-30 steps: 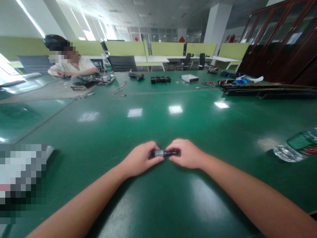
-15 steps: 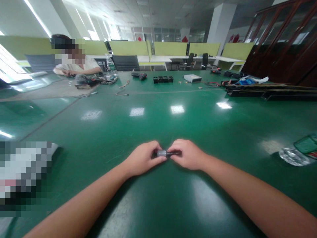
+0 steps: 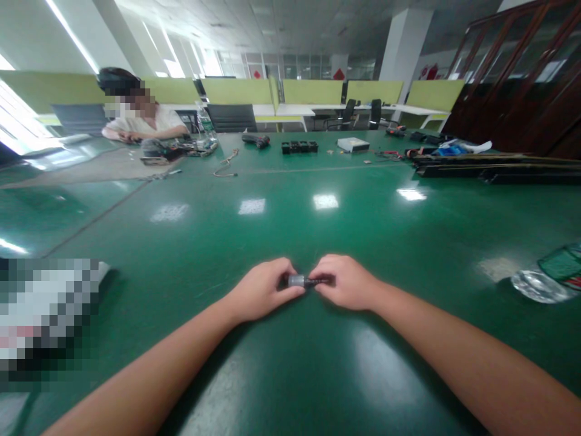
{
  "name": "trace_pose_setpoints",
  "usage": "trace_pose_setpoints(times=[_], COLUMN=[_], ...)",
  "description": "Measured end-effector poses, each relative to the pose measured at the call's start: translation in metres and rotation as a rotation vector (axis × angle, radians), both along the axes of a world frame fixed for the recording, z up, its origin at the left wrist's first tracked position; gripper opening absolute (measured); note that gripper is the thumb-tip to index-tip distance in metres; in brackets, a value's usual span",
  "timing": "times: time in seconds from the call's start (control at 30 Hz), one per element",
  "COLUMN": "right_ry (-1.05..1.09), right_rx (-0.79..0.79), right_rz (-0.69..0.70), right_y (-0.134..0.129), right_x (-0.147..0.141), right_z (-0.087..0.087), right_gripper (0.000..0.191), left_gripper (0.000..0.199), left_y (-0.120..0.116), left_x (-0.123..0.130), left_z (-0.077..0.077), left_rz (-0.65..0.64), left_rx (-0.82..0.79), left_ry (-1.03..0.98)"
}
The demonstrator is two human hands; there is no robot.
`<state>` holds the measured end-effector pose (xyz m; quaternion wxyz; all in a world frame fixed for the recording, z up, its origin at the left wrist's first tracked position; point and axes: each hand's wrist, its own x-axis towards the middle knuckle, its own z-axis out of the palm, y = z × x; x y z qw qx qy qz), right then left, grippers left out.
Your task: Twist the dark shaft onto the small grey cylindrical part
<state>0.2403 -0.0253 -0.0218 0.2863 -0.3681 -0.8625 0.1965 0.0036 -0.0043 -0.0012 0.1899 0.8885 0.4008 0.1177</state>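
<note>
L hand (image 3: pixel 258 295) & R hand (image 3: pixel 347 283) — fingers (image 3: pixel 290 295) pinched round opp. ends of grey-black rod (image 3: pixel 297 280).

Both arms were held out in front, with no sleeve seen on the skin. The left arm (image 3: pixel 158 375) was slanted in from the low left, and the right arm (image 3: pixel 458 351) was slanted in from the low right. The left wrist (image 3: pixel 230 312) and the right wrist (image 3: pixel 379 295) were bent just a little. The left hand (image 3: pixel 258 293) and the right hand (image 3: pixel 345 284) were held near each other, with a small gap left between them. The fingers were curled into a pinch, and both thumbs were put on the near side.
</note>
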Motion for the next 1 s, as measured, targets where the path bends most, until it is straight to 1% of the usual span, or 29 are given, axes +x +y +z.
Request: trace_pose_setpoints(times=[0.37, 0.6, 1.0], right_ry=[0.027, 0.013, 0.054], right_rx=[-0.029, -0.024, -0.062], right_rz=[0.012, 0.023, -0.008], right_y=[0.0020, 0.0014, 0.0015], right_x=[-0.0001, -0.0015, -0.0030], right_z=[-0.0027, -0.0013, -0.0038], right_gripper=[0.017, 0.018, 0.014], left_gripper=[0.029, 0.030, 0.029], left_y=[-0.0016, -0.0025, -0.0026], left_x=[-0.0016, -0.0021, -0.0028], left_z=[0.0013, 0.0035, 0.0018], left_rz=[-0.004, -0.005, -0.007], left_rx=[-0.014, -0.023, -0.001], left_ry=[-0.006, -0.008, 0.009])
